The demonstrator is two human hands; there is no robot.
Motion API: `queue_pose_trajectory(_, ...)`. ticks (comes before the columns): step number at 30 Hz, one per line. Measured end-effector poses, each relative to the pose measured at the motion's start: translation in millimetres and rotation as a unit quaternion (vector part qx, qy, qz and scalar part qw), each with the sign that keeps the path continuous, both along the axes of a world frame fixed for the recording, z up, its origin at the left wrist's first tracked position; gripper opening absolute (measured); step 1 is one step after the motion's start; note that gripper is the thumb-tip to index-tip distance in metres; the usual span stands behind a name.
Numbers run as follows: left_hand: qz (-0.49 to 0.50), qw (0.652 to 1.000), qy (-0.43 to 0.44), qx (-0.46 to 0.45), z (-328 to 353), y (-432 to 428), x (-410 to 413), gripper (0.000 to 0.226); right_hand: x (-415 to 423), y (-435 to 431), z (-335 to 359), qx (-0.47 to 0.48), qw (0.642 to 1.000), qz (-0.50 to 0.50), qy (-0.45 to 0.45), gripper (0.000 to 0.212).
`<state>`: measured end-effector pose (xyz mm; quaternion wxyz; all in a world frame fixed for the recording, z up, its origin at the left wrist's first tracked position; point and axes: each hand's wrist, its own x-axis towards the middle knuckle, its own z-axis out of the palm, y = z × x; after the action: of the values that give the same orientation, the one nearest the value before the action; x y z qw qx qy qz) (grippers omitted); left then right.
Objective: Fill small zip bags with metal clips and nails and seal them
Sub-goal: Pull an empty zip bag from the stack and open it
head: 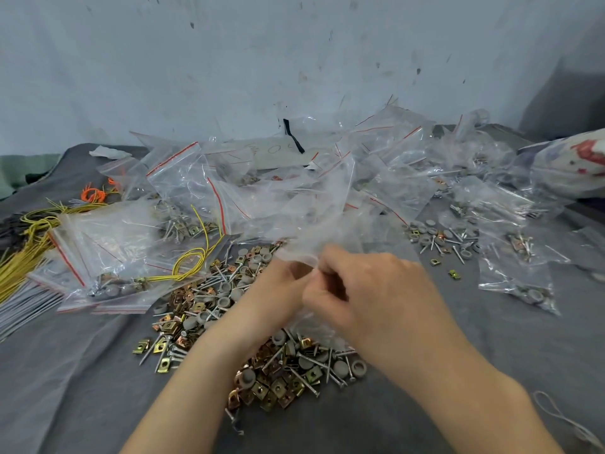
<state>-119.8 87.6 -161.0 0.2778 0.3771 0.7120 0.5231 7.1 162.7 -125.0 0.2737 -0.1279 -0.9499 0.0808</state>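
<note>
A small clear zip bag [306, 253] is held between 2 bare hands above a heap of loose hardware [262, 339] on a grey cloth [82, 371], its plastic blurred and rising away from the person, so its long axis appears to run roughly front to back; which end carries the zip strip cannot be made out. The left hand [278, 290] pinches the bag's near edge from below, while the right hand [370, 293] curls over it, fingertips closed on the same edge, probably to part the mouth for filling or to press it shut; the blur does not settle which. Holding it directly over the heap keeps the brass-coloured metal clips [271, 388], nails [304, 381] and grey round caps [340, 367] within easy reach. Beyond the hands, filled bags with red zip lines [183, 178] lie stacked against a pale wall [229, 60], with more to the right [517, 283]. Yellow wire [186, 260] loops at left, near orange ties [93, 193].
</note>
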Motion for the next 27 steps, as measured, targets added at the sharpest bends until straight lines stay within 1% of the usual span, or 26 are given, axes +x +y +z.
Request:
queue_pose_trajectory(2, 0.006, 1.0, -0.02, -0.022, -2, 0, -2, 0.02, 3, 0, 5, 0.006, 0.999, -0.007, 0.046, 0.021)
queue_pose_trajectory(4, 0.0, 0.999, -0.049, -0.019, -4, 0, -4, 0.022, 4, -1, 6, 0.004, 0.998, -0.003, 0.058, 0.02)
queue_pose_trajectory(5, -0.007, 0.999, -0.049, -0.021, -3, 1, -3, 0.02, 3, -1, 6, 0.003, 0.998, 0.007, 0.056, 0.02)
queue_pose_trajectory(6, -0.018, 0.999, -0.039, -0.024, -2, 1, -3, 0.015, 2, -1, 5, -0.001, 0.999, 0.018, 0.049, 0.02)
queue_pose_trajectory(8, -0.037, 0.999, -0.006, -0.032, -2, 0, -5, 0.023, 3, 2, 6, -0.028, 0.999, 0.034, 0.023, 0.021)
queue_pose_trajectory(10, -0.044, 0.997, 0.024, -0.052, -2, 0, -8, 0.016, 5, 10, 7, -0.067, 0.996, 0.06, 0.01, 0.02)
queue_pose_trajectory(11, -0.066, 0.996, 0.032, -0.053, 0, 1, -8, 0.021, 7, 15, 7, -0.082, 0.994, 0.075, 0.001, 0.024)
queue_pose_trajectory(12, -0.09, 0.994, 0.035, -0.046, 2, 1, -7, 0.035, 8, 20, 6, -0.084, 0.993, 0.086, -0.017, 0.042)
queue_pose_trajectory(13, -0.109, 0.993, 0.017, -0.035, 5, 2, -6, 0.045, 9, 25, 4, -0.079, 0.991, 0.096, -0.048, 0.068)
queue_pose_trajectory(14, -0.116, 0.993, -0.017, -0.033, 7, 3, -5, 0.048, 10, 30, 0, -0.07, 0.989, 0.099, -0.086, 0.092)
queue_pose_trajectory(15, -0.126, 0.991, -0.044, -0.031, 8, 4, -3, 0.044, 9, 32, -4, -0.058, 0.986, 0.099, -0.122, 0.109)
queue_pose_trajectory(16, -0.141, 0.988, -0.063, -0.029, 9, 5, -3, 0.037, 7, 32, -9, -0.041, 0.983, 0.099, -0.146, 0.119)
queue_pose_trajectory(17, -0.152, 0.986, -0.063, -0.032, 11, 5, -3, 0.03, 5, 34, -16, -0.021, 0.983, 0.1, -0.15, 0.122)
queue_pose_trajectory(19, -0.165, 0.984, -0.062, -0.038, 12, 4, -4, 0.026, 1, 37, -24, 0.014, 0.987, 0.099, -0.129, 0.116)
queue_pose_trajectory(21, -0.162, 0.984, -0.057, -0.049, 13, 5, -6, 0.031, -1, 41, -27, 0.018, 0.989, 0.094, -0.109, 0.104)
queue_pose_trajectory(23, -0.15, 0.986, -0.014, -0.066, 13, 6, -4, 0.038, -2, 48, -31, 0.004, 0.992, 0.081, -0.099, 0.091)
queue_pose_trajectory(24, -0.137, 0.988, 0.022, -0.07, 11, 7, -3, 0.036, -3, 52, -35, -0.007, 0.993, 0.072, -0.09, 0.083)
queue_pose_trajectory(26, -0.11, 0.988, 0.088, -0.056, 8, 6, -2, 0.024, -2, 58, -41, -0.029, 0.996, 0.05, -0.07, 0.07)
queue_pose_trajectory(27, -0.099, 0.99, 0.097, -0.038, 7, 4, -3, 0.02, -1, 61, -43, -0.038, 0.997, 0.041, -0.057, 0.066)
